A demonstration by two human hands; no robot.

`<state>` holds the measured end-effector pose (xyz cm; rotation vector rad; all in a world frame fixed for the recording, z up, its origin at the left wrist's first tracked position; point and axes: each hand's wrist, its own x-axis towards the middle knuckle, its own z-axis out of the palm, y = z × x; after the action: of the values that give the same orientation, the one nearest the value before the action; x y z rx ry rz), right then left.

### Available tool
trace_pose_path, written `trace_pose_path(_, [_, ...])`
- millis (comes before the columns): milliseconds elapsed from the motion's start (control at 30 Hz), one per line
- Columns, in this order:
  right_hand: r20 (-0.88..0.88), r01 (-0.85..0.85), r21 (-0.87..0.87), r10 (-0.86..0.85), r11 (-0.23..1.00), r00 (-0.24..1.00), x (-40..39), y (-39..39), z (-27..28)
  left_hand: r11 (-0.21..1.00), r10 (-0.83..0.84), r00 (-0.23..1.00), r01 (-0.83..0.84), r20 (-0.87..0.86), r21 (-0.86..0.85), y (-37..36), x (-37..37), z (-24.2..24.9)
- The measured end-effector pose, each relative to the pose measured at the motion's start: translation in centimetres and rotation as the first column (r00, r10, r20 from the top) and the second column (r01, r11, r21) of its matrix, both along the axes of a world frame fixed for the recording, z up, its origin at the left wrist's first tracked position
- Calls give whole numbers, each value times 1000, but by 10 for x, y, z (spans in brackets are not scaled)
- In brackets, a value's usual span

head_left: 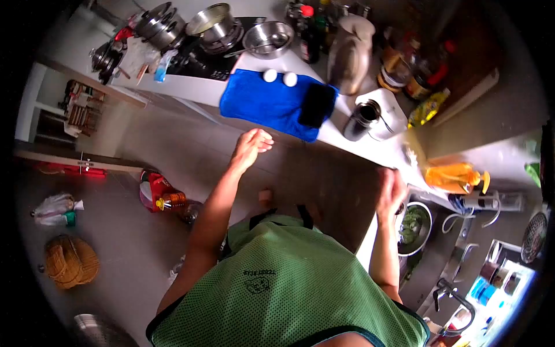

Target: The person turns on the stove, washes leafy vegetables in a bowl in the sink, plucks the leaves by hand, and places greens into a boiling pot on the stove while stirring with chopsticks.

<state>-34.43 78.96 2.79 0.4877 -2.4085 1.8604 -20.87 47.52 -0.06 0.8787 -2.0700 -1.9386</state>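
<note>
My left hand (253, 147) hangs in the air just off the counter's front edge, its fingers loosely bent and nothing visible in them. Closest to it is a blue cloth (254, 103) spread on the counter. Two small white round objects (270, 75) and a flat black rectangular item (317, 105) lie on that cloth. On the right, my right hand (392, 191) is at the counter edge by the sink, somewhat blurred, its fingers curled; what they hold, if anything, is hidden. A bowl of leafy greens (415, 225) sits beside that wrist. An uncapped dark-mouthed flask (363, 118) stands farther along.
Pots (211, 23) and a steel pan (269, 39) stand around the black stove (202, 61). Bottles and jars (393, 72) line the back, with an orange pump bottle (454, 177) near the faucet (454, 295). On the floor are an oil bottle (171, 201) and a woven basket (71, 261).
</note>
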Motion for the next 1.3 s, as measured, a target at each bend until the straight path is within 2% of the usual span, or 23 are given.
trace_pose_path(33, [49, -166, 59, 163, 984, 985, 2, -26, 7, 997, 79, 997, -79, -12, 8, -18, 8, 1])
trace_pose_path(67, [30, -223, 152, 221, 963, 975, 4, -51, 4, 992, 130, 992, -130, 8, -5, -40, 18, 3])
trace_pose_path(100, [57, -286, 106, 281, 952, 958, 9, -80, 4, 983, 183, 983, -182, 28, -17, -61, 28, 8])
trace_pose_path(167, [63, -387, 144, 382, 911, 922, 19, -135, 6, 965, 258, 966, -257, 11, -60, -105, 49, 15])
trace_pose_path(267, [138, -478, 156, 460, 864, 877, 35, -213, 0, 944, 325, 945, -326, -21, -58, -185, 82, 6])
trace_pose_path(300, [157, -493, 242, 467, 836, 870, 36, -236, -12, 935, 347, 938, -348, -25, -64, -210, 91, 3])
trace_pose_path(367, [60, -502, 303, 510, 810, 858, 43, -286, -22, 925, 376, 926, -377, -31, -47, -256, 101, -2])
trace_pose_path(400, [28, -504, 388, 537, 771, 843, 45, -310, -23, 922, 370, 929, -367, 1, -119, -279, 102, -3])
trace_pose_path(433, [38, -517, 412, 552, 751, 833, 48, -335, -28, 916, 365, 931, -353, 30, -191, -303, 104, -3])
trace_pose_path(467, [19, -528, 441, 580, 726, 814, 49, -358, -31, 915, 368, 929, -357, 29, -186, -329, 103, -6])
trace_pose_path(567, [30, -531, 526, 609, 664, 792, 50, -413, -47, 874, 294, 956, -261, 19, -410, -393, 90, -21])
trace_pose_path(600, [54, -525, 577, 613, 626, 789, 50, -426, -55, 878, 288, 957, -254, 25, -404, -410, 84, -23])
trace_pose_path(633, [60, -522, 580, 606, 625, 793, 51, -436, -63, 813, 282, 953, -179, 106, -554, -426, 76, -23])
trace_pose_path(700, [95, -501, 686, 617, 529, 781, 48, -454, -78, 617, 305, 918, 12, 253, -787, -449, 58, -16])
trace_pose_path(733, [187, -543, 697, 613, 468, 768, 45, -462, -85, 647, 303, 894, 62, 331, -760, -456, 49, -12])
trace_pose_path(767, [189, -541, 700, 609, 467, 770, 41, -468, -86, 651, 298, 895, 63, 331, -757, -465, 41, -16])
trace_pose_path(833, [143, -495, 759, 635, 422, 759, 37, -477, -89, 518, 319, 894, 116, 316, -848, -481, 31, -28])
trace_pose_path(967, [98, -446, 816, 674, 367, 733, 20, -500, -101, 528, 323, 863, 176, 389, -830, -514, 17, -45])
trace_pose_path(1033, [92, -384, 857, 631, 344, 771, 20, -513, -98, 512, 326, 854, 201, 406, -835, -525, 11, -43])
trace_pose_path(1100, [123, -371, 870, 586, 324, 801, 20, -524, -97, 472, 333, 868, 185, 368, -862, -535, 4, -42])
trace_pose_path(1167, [171, -364, 898, 566, 246, 806, 21, -529, -88, 443, 308, 887, 187, 345, -877, -553, -5, -51])
trace_pose_path(1233, [203, -376, 897, 539, 232, 817, 17, -536, -81, 375, 256, 930, 157, 265, -914, -573, -11, -67])
trace_pose_path(1300, [288, -427, 888, 513, 174, 809, 15, -541, -75, 367, 179, 940, 212, 292, -906, -588, -20, -66])
